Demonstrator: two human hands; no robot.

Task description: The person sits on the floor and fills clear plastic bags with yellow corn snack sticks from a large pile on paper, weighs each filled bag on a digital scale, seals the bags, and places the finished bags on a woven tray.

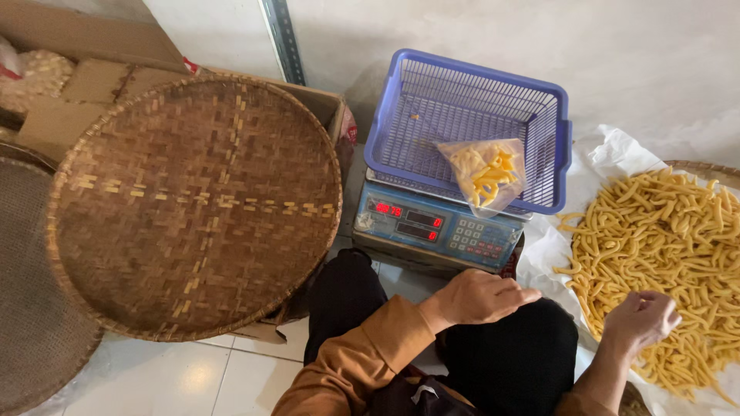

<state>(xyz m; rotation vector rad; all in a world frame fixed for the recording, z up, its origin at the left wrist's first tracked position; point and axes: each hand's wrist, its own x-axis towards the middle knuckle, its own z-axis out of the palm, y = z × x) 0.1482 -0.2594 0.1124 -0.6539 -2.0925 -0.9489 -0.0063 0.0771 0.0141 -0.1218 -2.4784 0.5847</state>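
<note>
Right hand (640, 320) sits on the near edge of the heap of yellow snack sticks (671, 262), fingers curled down into the pile; whether it has closed on any sticks cannot be told from this angle. Left hand (482, 296) rests loosely on the person's dark-trousered knee, fingers half curled, gripping nothing. The sticks lie on white paper (609, 154) spread over a woven tray at the right of the scene.

Farther off, in the middle, a blue electronic scale (435, 223) with red lit digits carries a purple plastic basket (401, 131), and in the basket's near right corner stands an open clear bag (486, 173) partly filled with the same sticks. A single crumb lies on the basket's mesh floor. A large round woven bamboo tray (193, 208) leans against cardboard boxes (92, 85) at the left, above the white floor tiles.

To do the gathering well, I judge the right hand should take a small, loose pinch from the pile's edge rather than a deep handful, since the sticks look brittle and tangled. Lifting gently would keep them whole. The bag's mouth is narrow and slumps sideways, so the free left hand would best steady it open.
</note>
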